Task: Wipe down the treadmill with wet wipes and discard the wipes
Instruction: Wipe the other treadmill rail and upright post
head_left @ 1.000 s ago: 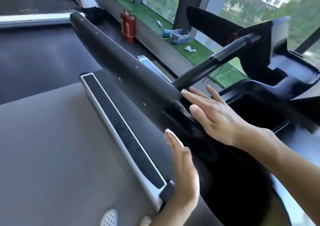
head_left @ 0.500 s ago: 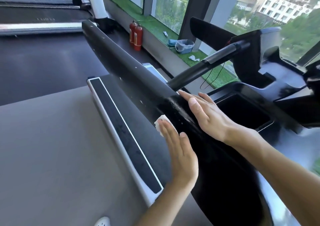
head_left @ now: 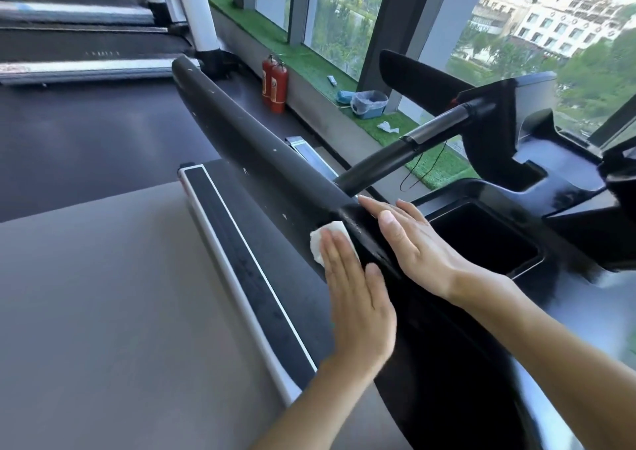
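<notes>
The treadmill's long black side handrail runs from the upper left down to the console at the right. My left hand lies flat with straight fingers against the rail's outer side and presses a white wet wipe onto it. The wipe shows beyond my fingertips. My right hand rests flat on the top of the rail, just right of the left one, fingers straight. A black crossbar handle meets the rail just beyond my right fingertips.
The grey running belt and its black side strip lie below left. A small lined bin and a crumpled wipe sit on the green window ledge. Two red fire extinguishers stand by the wall. Other treadmills are beyond.
My left hand has slid the wipe further up along the rail's side. My right hand has stayed flat on top of the rail. The view has tilted up slightly.
</notes>
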Demonstrator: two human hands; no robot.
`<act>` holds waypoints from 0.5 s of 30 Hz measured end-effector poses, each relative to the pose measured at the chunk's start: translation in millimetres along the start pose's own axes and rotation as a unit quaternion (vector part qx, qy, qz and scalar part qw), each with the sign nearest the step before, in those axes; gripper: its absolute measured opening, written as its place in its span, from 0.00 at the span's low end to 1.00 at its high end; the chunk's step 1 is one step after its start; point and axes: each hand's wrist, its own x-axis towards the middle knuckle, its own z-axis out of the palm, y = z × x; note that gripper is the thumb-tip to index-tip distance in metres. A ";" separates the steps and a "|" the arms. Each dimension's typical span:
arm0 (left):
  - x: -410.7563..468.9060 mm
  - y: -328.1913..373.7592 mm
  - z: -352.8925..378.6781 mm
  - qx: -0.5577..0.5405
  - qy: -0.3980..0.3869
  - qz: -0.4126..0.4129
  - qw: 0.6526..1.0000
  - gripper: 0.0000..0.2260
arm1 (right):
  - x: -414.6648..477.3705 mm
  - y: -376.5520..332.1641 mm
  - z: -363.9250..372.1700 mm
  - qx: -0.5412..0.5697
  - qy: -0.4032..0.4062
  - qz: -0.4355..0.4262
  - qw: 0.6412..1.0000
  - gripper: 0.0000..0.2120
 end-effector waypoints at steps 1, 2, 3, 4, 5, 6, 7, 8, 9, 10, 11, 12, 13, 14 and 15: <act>13.1 2.3 -2.4 -0.012 0.008 -0.034 0.999 0.26 | -0.2 1.6 1.3 -0.002 0.001 -0.004 1.000 0.37; 16.7 6.6 -3.5 -0.025 0.013 -0.045 0.999 0.26 | -0.7 2.7 1.9 -0.007 0.001 -0.008 1.000 0.37; 11.6 11.5 -3.5 -0.037 0.011 -0.041 0.998 0.26 | -0.4 4.5 2.3 -0.015 0.004 -0.011 1.000 0.37; 1.7 16.4 -2.9 -0.045 -0.002 -0.032 0.998 0.25 | 0.6 4.9 1.8 -0.024 0.006 -0.015 1.000 0.37; -7.1 19.1 -2.8 -0.051 -0.018 -0.023 0.998 0.25 | 2.9 4.7 1.2 -0.031 0.008 -0.017 0.999 0.38; -7.7 17.7 -4.2 -0.050 -0.021 -0.016 0.998 0.25 | 7.3 3.7 0.4 -0.034 0.007 -0.019 0.999 0.40; 2.3 14.1 -5.6 -0.049 -0.007 -0.018 0.999 0.25 | 13.1 1.6 -0.7 -0.030 0.003 -0.018 0.999 0.42; 19.3 9.5 -6.5 -0.047 0.016 -0.030 0.998 0.25 | 20.1 -2.1 -1.9 -0.018 -0.002 -0.016 1.000 0.42; 38.5 8.6 -10.3 -0.050 0.038 -0.045 0.997 0.24 | 28.9 -6.7 -2.4 -0.001 -0.005 -0.016 1.000 0.41; 52.4 8.6 -14.4 -0.054 0.051 -0.053 0.996 0.24 | 37.6 -12.2 -2.4 0.014 -0.009 -0.020 1.000 0.38; 55.3 9.0 -15.3 -0.057 0.059 -0.052 0.995 0.24 | 45.9 -17.6 -1.6 0.022 -0.012 -0.029 0.999 0.36; 49.2 11.5 -14.5 -0.057 0.053 -0.047 0.996 0.24 | 53.3 -22.7 -0.4 0.024 -0.014 -0.042 0.999 0.33; 37.5 14.1 -12.2 -0.056 0.036 -0.045 0.997 0.24 | 59.5 -25.0 1.8 0.021 -0.014 -0.053 0.998 0.30; 26.2 15.8 -11.6 -0.065 0.018 -0.044 0.997 0.24 | 64.8 -25.7 3.9 0.015 -0.014 -0.062 0.998 0.26; 21.3 13.0 -12.3 -0.071 0.009 -0.044 0.996 0.25 | 68.9 -24.5 6.2 0.002 -0.017 -0.069 0.997 0.24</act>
